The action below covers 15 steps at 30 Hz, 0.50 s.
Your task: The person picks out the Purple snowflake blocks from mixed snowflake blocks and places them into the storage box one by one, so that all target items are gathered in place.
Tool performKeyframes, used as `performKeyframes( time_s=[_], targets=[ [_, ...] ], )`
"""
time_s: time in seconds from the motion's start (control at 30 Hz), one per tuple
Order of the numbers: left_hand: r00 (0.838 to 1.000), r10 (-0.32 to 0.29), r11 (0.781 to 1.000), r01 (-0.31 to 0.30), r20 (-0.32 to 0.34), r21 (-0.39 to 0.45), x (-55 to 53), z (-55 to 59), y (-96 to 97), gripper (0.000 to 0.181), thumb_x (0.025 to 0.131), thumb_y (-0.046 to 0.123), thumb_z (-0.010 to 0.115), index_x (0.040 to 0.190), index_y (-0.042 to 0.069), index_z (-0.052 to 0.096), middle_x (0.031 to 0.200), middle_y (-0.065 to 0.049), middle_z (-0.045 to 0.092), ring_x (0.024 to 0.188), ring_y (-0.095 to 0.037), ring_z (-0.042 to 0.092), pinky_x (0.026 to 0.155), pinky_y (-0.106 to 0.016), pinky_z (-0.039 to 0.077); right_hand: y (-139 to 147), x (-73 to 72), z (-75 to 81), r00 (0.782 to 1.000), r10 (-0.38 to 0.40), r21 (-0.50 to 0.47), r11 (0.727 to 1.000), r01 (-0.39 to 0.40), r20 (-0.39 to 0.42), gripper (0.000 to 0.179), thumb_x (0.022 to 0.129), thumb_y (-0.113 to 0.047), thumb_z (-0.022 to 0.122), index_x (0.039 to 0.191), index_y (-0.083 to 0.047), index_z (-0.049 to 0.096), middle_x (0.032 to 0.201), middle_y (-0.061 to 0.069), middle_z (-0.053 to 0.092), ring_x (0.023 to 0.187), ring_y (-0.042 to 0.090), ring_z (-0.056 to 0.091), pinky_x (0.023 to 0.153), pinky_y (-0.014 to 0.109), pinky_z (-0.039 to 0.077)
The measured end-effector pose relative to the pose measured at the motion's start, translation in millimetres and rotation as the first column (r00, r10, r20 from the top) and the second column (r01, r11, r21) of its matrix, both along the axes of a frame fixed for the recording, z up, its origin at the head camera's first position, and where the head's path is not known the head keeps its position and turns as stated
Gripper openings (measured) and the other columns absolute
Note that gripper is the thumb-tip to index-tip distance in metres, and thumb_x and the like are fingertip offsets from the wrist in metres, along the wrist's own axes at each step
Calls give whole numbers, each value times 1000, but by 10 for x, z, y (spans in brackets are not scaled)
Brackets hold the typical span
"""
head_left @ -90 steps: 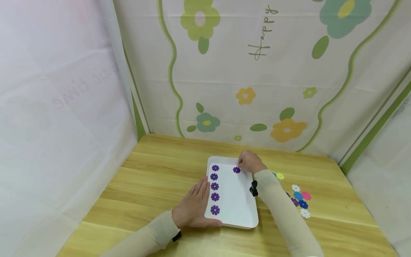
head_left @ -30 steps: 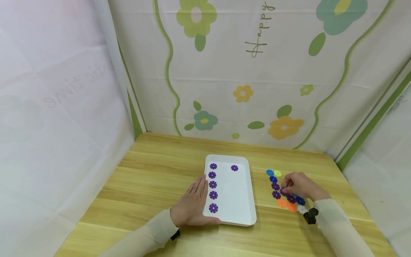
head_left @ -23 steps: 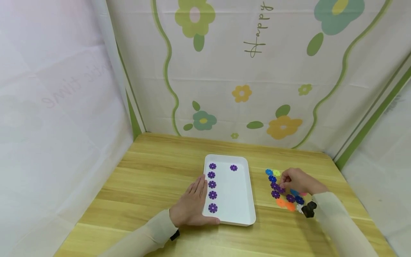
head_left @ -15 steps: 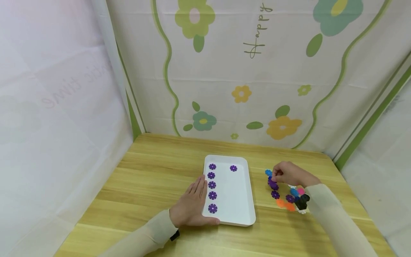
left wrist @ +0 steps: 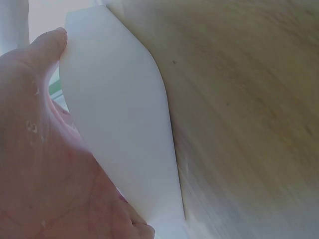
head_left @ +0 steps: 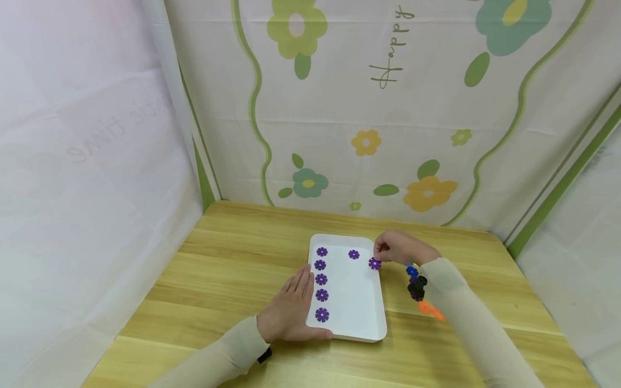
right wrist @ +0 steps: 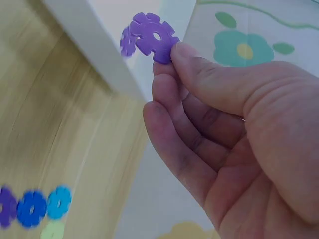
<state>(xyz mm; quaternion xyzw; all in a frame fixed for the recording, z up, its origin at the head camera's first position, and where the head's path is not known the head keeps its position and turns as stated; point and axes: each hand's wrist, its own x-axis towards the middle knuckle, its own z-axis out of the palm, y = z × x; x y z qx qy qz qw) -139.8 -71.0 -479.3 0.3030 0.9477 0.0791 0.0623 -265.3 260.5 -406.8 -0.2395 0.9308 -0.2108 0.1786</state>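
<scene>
My right hand (head_left: 402, 248) pinches a purple snowflake disc (right wrist: 155, 36) between thumb and fingertips, over the right rim of a white tray (head_left: 349, 302). Against the tray's left side and near corner rests my left hand (head_left: 288, 310), its fingers straight and thumb along the near edge. Down the tray's left side runs a column of several purple discs (head_left: 321, 279). One more purple disc (head_left: 353, 254) lies at the far end, right of that column. In the left wrist view, the thumb and palm touch the outer wall of the tray (left wrist: 119, 109).
Right of the tray, loose discs lie on the wooden table (head_left: 233, 258), among them a blue disc (head_left: 412, 270) and an orange disc (head_left: 425, 307). The right forearm hides part of this pile. Fabric with printed flowers (head_left: 310, 108) hangs behind the table and at both sides.
My right hand left the disc at the tray's far end, went to the pile, took up another purple disc and carried it left to the tray's rim. The left hand stayed put.
</scene>
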Motion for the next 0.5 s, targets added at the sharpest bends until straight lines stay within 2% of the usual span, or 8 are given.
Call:
performKeyframes(
  time_s=[0.23, 0.37, 0.5],
  targets=[
    [1000, 3, 1000, -3, -2, -16, -7, -11, 5, 135, 83, 94, 50, 166, -7, 16, 176, -28, 8, 165, -41, 14, 133, -51, 26, -310, -133, -64, 999, 40, 12, 999, -40, -3, 17, 103, -8, 67, 86, -9, 72, 78, 0, 63, 69, 13, 50, 67, 28, 45],
    [1000, 12, 1000, -12, 13, -14, -7, -7, 4, 135, 83, 94, 50, 166, -6, 15, 176, -27, 7, 165, -40, 13, 133, -51, 26, -441, -196, -138, 999, 44, 7, 999, -44, -9, 17, 102, -7, 69, 87, -8, 74, 80, 3, 67, 71, 13, 52, 68, 27, 48],
    [1000, 8, 1000, -8, 9, -16, -7, -5, 3, 134, 83, 94, 50, 166, -6, 15, 176, -27, 8, 165, -40, 13, 133, -51, 25, -516, -233, -219, 998, 57, 47, 997, -55, -37, 18, 101, -5, 69, 84, -8, 76, 80, 1, 68, 73, 12, 54, 70, 26, 50]
  ],
)
